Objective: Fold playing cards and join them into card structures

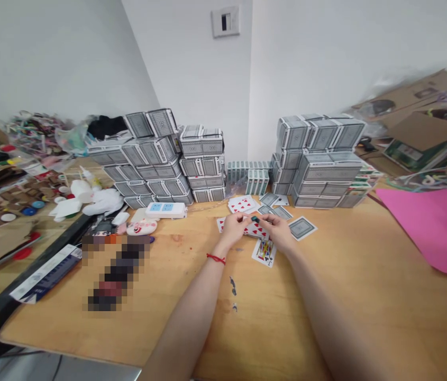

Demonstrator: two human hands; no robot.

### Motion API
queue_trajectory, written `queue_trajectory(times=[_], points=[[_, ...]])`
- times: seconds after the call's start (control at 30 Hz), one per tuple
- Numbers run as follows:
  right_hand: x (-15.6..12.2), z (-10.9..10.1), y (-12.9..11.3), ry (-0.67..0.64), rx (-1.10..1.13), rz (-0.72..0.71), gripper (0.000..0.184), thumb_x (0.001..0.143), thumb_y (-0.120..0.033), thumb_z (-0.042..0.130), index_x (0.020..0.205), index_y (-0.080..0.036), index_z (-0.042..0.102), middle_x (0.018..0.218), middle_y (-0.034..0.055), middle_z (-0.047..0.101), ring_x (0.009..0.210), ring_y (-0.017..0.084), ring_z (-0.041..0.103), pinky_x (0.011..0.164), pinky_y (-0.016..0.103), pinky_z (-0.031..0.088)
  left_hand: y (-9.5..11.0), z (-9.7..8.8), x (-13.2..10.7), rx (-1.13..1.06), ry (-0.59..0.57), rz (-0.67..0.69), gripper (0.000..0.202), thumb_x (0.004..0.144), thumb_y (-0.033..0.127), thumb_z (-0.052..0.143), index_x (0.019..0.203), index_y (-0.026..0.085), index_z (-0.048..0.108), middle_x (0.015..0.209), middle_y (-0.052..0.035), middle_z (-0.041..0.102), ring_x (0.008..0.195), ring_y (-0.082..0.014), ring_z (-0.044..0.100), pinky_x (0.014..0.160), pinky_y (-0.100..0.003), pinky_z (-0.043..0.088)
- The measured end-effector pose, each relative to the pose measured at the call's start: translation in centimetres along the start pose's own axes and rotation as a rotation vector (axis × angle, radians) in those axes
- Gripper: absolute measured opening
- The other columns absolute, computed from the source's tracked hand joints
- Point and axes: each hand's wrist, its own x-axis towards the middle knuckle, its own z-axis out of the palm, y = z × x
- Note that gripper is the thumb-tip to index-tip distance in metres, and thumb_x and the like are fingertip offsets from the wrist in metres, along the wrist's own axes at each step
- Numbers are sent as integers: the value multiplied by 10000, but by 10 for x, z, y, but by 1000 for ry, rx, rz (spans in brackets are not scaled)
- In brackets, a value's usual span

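Both my hands meet over loose playing cards on the wooden table (286, 317). My left hand (233, 228), with a red string on the wrist, and my right hand (279, 233) pinch a small dark green object (255, 218) between their fingertips. Red-suit cards (255, 229) lie under the hands, and a face card (265, 251) lies just below them. More face-up red cards (242, 204) and face-down patterned cards (301, 227) are spread around.
Stacks of boxed card decks stand at the back left (155, 159) and back right (318, 159). A white power strip (166, 210), white toys (88, 200), a pink sheet (437, 227), cardboard boxes (425, 121) and a cluttered side table (5, 201) surround the work area.
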Motion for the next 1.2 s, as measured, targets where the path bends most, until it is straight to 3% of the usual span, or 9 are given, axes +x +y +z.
queue_trajectory(times=[0.1, 0.37, 0.5, 0.7, 1.0, 1.2], points=[[1, 0, 0, 25, -35, 6, 258, 556, -365, 670, 709, -162, 627, 618, -5, 638, 511, 119, 557, 495, 226, 414, -2, 1, -1, 11, 0, 10, 232, 597, 330, 619, 714, 133, 653, 462, 71, 418, 446, -49, 301, 428, -184, 200], [5, -10, 5, -105, 95, 142, 255, 544, -306, 673, 739, -161, 598, 603, 1, 620, 463, 111, 531, 432, 216, 388, 0, 2, -1, -61, -73, -37, 216, 610, 321, 604, 706, 132, 648, 506, 48, 489, 449, -54, 363, 428, -180, 240], [4, -7, 6, -65, 125, 111, 243, 564, -324, 668, 729, -169, 581, 600, -15, 603, 449, 93, 510, 434, 206, 376, 1, 1, 0, -105, -39, -47, 212, 584, 338, 630, 633, 132, 610, 497, 55, 473, 446, -47, 359, 434, -174, 243], [3, -5, 8, -146, 124, 67, 193, 567, -296, 657, 694, -182, 567, 595, -38, 579, 469, 88, 499, 467, 208, 373, 3, -3, 0, -154, -28, -56, 241, 552, 356, 653, 584, 132, 570, 477, 62, 439, 432, -44, 358, 435, -175, 256], [-1, 4, 4, 2, 45, -36, 267, 607, -418, 622, 703, -175, 568, 584, -29, 572, 440, 80, 459, 427, 203, 339, 1, 5, 0, -101, 48, 14, 239, 641, 383, 565, 644, 144, 584, 530, 50, 478, 494, -66, 396, 474, -179, 296], [-2, 6, 3, 70, -130, -74, 320, 590, -473, 615, 680, -170, 562, 596, -17, 578, 479, 98, 480, 460, 215, 372, 0, 5, -2, -8, 53, 66, 184, 614, 314, 599, 655, 135, 586, 572, 32, 510, 543, -84, 419, 501, -182, 316]])
